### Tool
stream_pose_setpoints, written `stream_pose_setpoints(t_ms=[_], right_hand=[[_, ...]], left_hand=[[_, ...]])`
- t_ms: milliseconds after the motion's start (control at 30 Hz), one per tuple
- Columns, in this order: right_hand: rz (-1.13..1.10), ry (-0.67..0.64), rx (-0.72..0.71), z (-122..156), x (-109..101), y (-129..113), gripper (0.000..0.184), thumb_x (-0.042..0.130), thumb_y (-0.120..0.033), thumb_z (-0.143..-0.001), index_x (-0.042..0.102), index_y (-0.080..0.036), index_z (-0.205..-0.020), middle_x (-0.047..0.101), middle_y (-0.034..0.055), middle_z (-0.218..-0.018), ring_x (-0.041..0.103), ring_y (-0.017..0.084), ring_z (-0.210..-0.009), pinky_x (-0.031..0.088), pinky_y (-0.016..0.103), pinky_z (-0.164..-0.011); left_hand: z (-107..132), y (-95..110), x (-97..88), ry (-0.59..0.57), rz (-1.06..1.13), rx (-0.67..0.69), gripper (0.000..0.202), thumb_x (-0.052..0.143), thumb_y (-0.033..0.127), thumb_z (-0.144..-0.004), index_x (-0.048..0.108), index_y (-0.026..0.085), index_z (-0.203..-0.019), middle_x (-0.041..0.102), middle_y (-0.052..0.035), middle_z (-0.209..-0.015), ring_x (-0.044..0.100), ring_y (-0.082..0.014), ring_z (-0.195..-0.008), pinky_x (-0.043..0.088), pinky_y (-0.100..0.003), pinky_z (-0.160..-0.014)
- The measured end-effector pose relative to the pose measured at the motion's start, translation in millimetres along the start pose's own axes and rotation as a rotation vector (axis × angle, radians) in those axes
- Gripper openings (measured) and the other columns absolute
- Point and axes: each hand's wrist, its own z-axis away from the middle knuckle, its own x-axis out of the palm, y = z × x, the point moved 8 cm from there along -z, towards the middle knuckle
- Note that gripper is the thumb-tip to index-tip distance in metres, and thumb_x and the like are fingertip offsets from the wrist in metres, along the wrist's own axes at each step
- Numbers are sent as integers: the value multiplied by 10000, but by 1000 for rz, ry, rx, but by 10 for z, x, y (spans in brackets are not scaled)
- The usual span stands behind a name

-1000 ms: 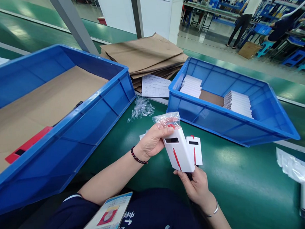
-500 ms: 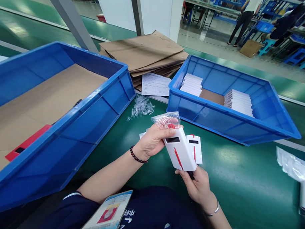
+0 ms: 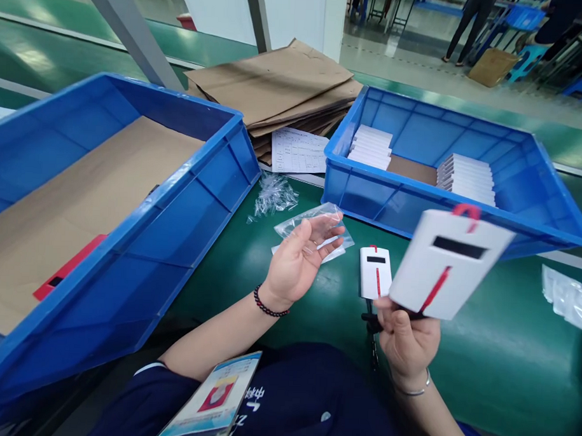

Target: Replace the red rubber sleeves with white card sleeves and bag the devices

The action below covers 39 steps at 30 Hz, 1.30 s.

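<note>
My left hand (image 3: 296, 259) has its palm turned up and its fingers loosely curled, with a clear plastic bag (image 3: 291, 225) caught at the fingers. In my right hand (image 3: 408, 343) is a white box-shaped device (image 3: 442, 264), held upright by its lower end. A dark window, a red stripe and a red loop at the top mark this device. Lying on the green table between my hands is a second, similar white device (image 3: 369, 284), with a black cord (image 3: 374, 322) below it.
Blue bins stand at the left (image 3: 201, 196) and right (image 3: 368, 189); the right one holds rows of white pieces (image 3: 467, 179). Cardboard sheets (image 3: 276, 84), a printed paper (image 3: 298, 151) and small clear plastic bits (image 3: 275, 195) are in between. More bagged items (image 3: 567, 297) lie far right.
My right hand has lifted the white device up and to the right, out of my left hand's grasp. My left hand has drawn slightly back and its fingers have loosened.
</note>
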Motion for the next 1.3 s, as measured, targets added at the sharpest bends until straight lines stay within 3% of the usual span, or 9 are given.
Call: stream_pose_setpoints(t_ms=[133, 233, 367, 467, 533, 633, 867, 1000, 1300], right_hand=[[-91, -54, 39, -248, 302, -170, 392, 847, -441, -695, 616, -201, -901, 749, 67, -948, 368, 48, -429, 343, 227, -372], [-32, -43, 86, -361, 442, -248, 383, 820, -418, -727, 556, -216, -918, 724, 4, -789, 434, 65, -443, 404, 225, -413], [24, -58, 87, -363, 438, -291, 307, 779, -339, -772, 536, -219, -916, 652, -50, -677, 593, 103, -558, 512, 236, -519], [25, -89, 77, -347, 390, -268, 280, 754, -289, -801, 533, -223, -959, 634, -57, -685, 609, 103, -592, 521, 235, -544], [23, -113, 80, -351, 395, -238, 339, 776, -295, -784, 527, -230, -1005, 659, -41, -741, 596, 103, -587, 488, 227, -498], [70, -126, 111, -383, 440, -182, 496, 847, -352, -698, 511, -233, -1044, 712, 10, -875, 586, 113, -566, 433, 236, -430], [165, -73, -4, -595, 497, -249, 394, 803, -436, -747, 529, -248, -958, 601, -48, -652, 575, 140, -550, 506, 294, -514], [181, -149, 23, -679, 592, -249, 451, 786, -494, -754, 531, -258, -1041, 596, -40, -673, 563, 140, -550, 493, 293, -504], [120, -279, 54, -364, 337, -175, 190, 581, -277, -964, 575, -202, -1138, 726, 35, -766, 626, 136, -553, 467, 246, -445]], left_hand=[[298, -251, 134, -117, -173, 133, 288, 620, 486, -899, 767, 272, -1024, 580, -28, -1409, 469, -251, -1363, 447, -375, -1087], [466, -296, 179, -170, -317, 235, 347, 661, 491, -867, 736, 285, -1135, 477, -25, -1506, 332, -283, -1457, 333, -423, -1186], [391, -50, 72, -94, -253, 261, 533, 791, 500, -738, 685, 303, -1221, 692, -77, -1216, 649, -262, -1127, 552, -386, -954], [264, 156, -69, 70, -279, 263, 217, 831, 372, -726, 768, 242, -888, 727, -20, -761, 695, -148, -705, 588, -266, -683], [221, 212, -131, 152, -267, 276, 189, 876, 322, -665, 732, 218, -728, 699, 13, -681, 670, -116, -620, 575, -237, -626], [202, 140, -153, 179, -209, 242, 251, 902, 332, -617, 694, 209, -687, 701, 29, -705, 669, -109, -613, 575, -239, -613], [251, 118, -172, 202, -231, 247, 264, 855, 417, -680, 726, 194, -739, 701, -3, -684, 669, -123, -622, 549, -235, -591], [187, 67, -146, 142, -206, 115, 305, 902, 355, -615, 720, 190, -797, 712, -13, -723, 682, -145, -655, 559, -252, -612], [-106, 440, -636, 392, -20, 176, 243, 846, 261, -713, 624, 161, -723, 614, 27, -648, 609, -98, -612, 497, -223, -597]])
